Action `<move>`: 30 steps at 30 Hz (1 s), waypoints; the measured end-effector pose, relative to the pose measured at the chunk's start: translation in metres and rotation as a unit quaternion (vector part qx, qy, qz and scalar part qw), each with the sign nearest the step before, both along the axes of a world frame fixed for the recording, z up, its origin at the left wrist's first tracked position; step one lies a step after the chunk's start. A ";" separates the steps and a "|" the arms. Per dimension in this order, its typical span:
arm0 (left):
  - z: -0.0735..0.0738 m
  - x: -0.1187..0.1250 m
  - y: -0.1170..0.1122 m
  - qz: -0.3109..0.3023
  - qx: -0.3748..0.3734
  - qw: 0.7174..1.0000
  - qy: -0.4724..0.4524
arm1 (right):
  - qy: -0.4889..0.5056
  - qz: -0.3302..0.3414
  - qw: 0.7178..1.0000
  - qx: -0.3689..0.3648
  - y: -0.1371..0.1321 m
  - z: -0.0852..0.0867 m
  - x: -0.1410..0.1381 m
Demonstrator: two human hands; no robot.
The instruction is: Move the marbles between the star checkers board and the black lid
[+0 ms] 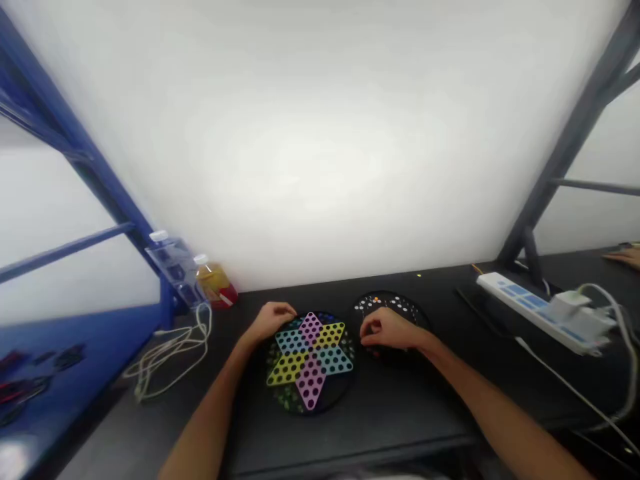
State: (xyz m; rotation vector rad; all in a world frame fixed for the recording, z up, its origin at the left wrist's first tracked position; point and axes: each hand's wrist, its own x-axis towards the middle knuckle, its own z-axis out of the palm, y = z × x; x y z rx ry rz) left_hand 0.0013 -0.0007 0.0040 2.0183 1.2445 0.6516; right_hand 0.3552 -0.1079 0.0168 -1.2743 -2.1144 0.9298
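a black counter (pixel 400 407) carries the scene, and near its far edge one chinese checkers board (pixel 310 363) is laid flat, its six-pointed star coloured pink, yellow and teal on a round black base. one arm of the star is pointed toward the near edge of the counter. being round, the board offers no clear long axis. just to its right, one round black tray (pixel 423 319) is placed, with white marbles (pixel 373 303) and a little orange scattered across its far half; they are too small to be counted exactly.

the right grip (pixel 387 330) is the nearer to the tray and is held over its near left part, fingers curled into a narrow shape. whether a marble is held inside cannot be told. the left grip (pixel 273 319) is nearer to the board and is laid at its far left rim, fingers relaxed and fairly wide, with nothing seen held.

at the far left corner of the counter, one amber drink bottle (pixel 213 280) with a red label is stood beside one clear plastic bottle (pixel 173 267), which is blurred. one coil of white cable (pixel 165 353) is laid below them. one white power strip (pixel 530 307) is placed toward the right, and a co-worker's hand (pixel 623 257) is seen at the far right corner.
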 end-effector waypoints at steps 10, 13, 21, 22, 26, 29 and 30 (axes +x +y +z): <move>0.001 0.001 -0.001 0.007 0.004 1.000 0.008 | 0.262 -0.104 0.947 -0.155 0.011 -0.006 0.000; 0.003 0.002 -0.002 0.013 0.001 1.000 0.007 | 0.412 -0.134 0.861 -0.269 0.018 -0.007 0.007; 0.002 0.002 -0.002 0.003 0.007 1.000 0.005 | 0.338 -0.147 0.912 -0.178 0.009 -0.001 0.001; 0.002 0.002 -0.001 0.004 0.009 1.000 0.007 | 0.285 -0.127 0.940 -0.140 0.007 0.002 0.000; 0.001 0.001 -0.001 0.008 0.001 1.000 0.010 | 0.082 0.020 0.996 -0.037 -0.003 0.014 0.005; 0.000 0.002 -0.001 0.012 -0.005 1.000 0.003 | 0.018 0.071 0.997 -0.040 -0.006 0.016 0.008; 0.000 0.002 -0.001 0.014 -0.004 1.000 0.002 | 0.005 0.079 0.996 -0.042 -0.007 0.016 0.008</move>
